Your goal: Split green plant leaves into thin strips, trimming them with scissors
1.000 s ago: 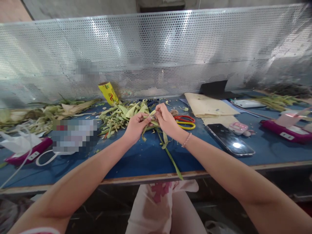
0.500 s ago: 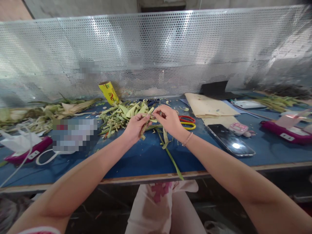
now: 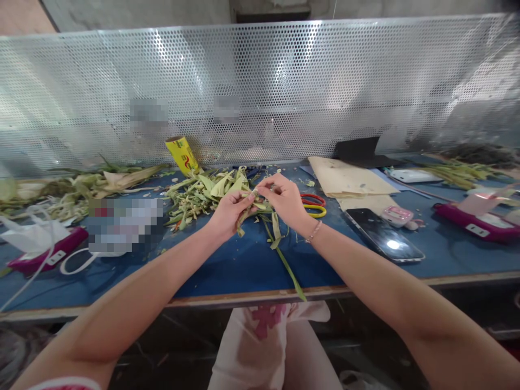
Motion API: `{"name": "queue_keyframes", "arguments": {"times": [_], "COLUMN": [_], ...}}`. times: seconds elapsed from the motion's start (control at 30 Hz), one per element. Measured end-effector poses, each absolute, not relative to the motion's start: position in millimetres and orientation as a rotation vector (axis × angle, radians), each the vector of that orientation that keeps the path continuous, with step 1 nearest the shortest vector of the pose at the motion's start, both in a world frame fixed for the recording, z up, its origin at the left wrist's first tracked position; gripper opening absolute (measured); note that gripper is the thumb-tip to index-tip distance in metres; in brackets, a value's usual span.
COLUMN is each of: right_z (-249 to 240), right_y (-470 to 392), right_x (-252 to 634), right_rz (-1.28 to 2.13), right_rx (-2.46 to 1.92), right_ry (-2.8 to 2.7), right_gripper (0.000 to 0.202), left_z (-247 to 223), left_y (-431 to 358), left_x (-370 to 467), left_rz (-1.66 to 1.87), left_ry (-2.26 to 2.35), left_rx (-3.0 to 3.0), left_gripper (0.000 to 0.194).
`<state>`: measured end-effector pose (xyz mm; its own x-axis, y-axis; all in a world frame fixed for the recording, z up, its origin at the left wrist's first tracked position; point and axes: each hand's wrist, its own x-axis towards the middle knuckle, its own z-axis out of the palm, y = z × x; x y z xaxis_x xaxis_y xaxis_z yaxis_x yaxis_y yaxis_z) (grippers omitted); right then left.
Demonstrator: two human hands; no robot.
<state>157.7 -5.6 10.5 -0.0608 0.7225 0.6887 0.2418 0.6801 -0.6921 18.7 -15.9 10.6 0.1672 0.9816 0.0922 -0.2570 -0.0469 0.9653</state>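
Over the blue table, my left hand [image 3: 234,210] is closed around a folded green leaf strip [image 3: 242,218], which looks like corn husk. The thumb and fingers of my right hand [image 3: 282,200] are pinched at the strip's upper end, touching my left fingertips; the exact bit they grip is too small to make out. Just behind my hands lies a heap of green leaf pieces [image 3: 199,197]. Scissors with red and yellow handles [image 3: 313,205] lie beyond my right hand. A long green leaf [image 3: 290,270] stretches from below my hands to the table's front edge.
A yellow tube [image 3: 181,155] stands tilted behind the heap. On the right are a phone [image 3: 382,235], a pink case [image 3: 397,215], brown paper [image 3: 349,179] and a purple power strip [image 3: 479,222]. A perforated metal screen [image 3: 260,81] closes off the back.
My left thumb has shifted up along the strip, and my right fingers have curled slightly at its end. Both hands stay in nearly the same place.
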Motion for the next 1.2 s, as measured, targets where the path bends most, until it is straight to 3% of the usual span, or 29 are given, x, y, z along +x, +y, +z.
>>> {"name": "queue_keyframes", "arguments": {"times": [0.2,0.6,0.83,1.2], "right_z": [14.4,21.7,19.3,10.3], "right_y": [-6.1,-8.0,-5.5,-1.1], "right_x": [159.5,167.9,169.5,162.8], "right_rz": [0.704,0.843,0.968,0.777], "right_rx": [-0.672,-0.583,-0.630,-0.868], "right_ry": [-1.689,-1.899,-1.830,-1.835], "right_gripper": [0.018,0.020,0.016,0.015], "left_z": [9.1,12.7,9.6,11.7], "left_y": [-13.2,-10.6,-8.6,-14.7], "left_x": [15.8,10.5,9.8,10.8], "left_rz": [1.209,1.125,1.229,1.382], "left_ry": [0.838,0.786,0.801,1.009], "left_rx": [1.130,1.055,1.139,1.650], "left_gripper": [0.018,0.008,0.017,0.019]}}
